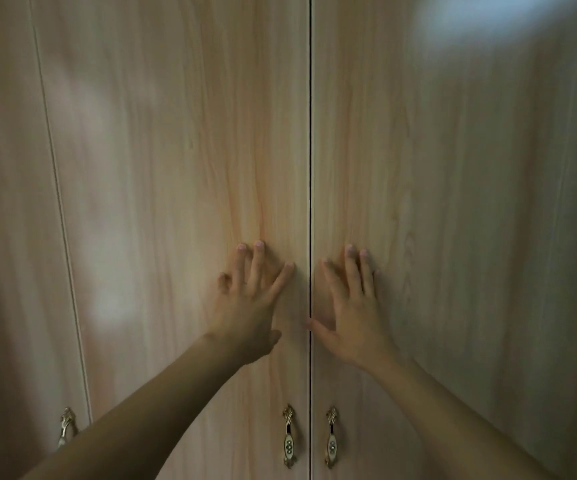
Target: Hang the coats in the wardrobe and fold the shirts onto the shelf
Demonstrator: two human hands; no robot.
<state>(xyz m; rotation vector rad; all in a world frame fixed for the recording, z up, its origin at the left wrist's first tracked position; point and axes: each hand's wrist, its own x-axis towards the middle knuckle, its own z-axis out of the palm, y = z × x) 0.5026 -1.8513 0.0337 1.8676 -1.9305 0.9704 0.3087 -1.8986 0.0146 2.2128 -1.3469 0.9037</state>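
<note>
A light wooden wardrobe fills the whole view, its two middle doors closed with a thin dark seam (310,168) between them. My left hand (250,306) lies flat on the left door (183,150), fingers spread, just left of the seam. My right hand (347,306) lies flat on the right door (453,185), fingers spread, its thumb reaching the seam. Neither hand holds anything. No coats or shirts are in sight, and the wardrobe's inside is hidden.
Two ornate brass handles (289,436) (332,436) hang below my hands, one on each side of the seam. A third door (6,202) stands at far left with its own brass handle (66,427). Light patches reflect on the doors.
</note>
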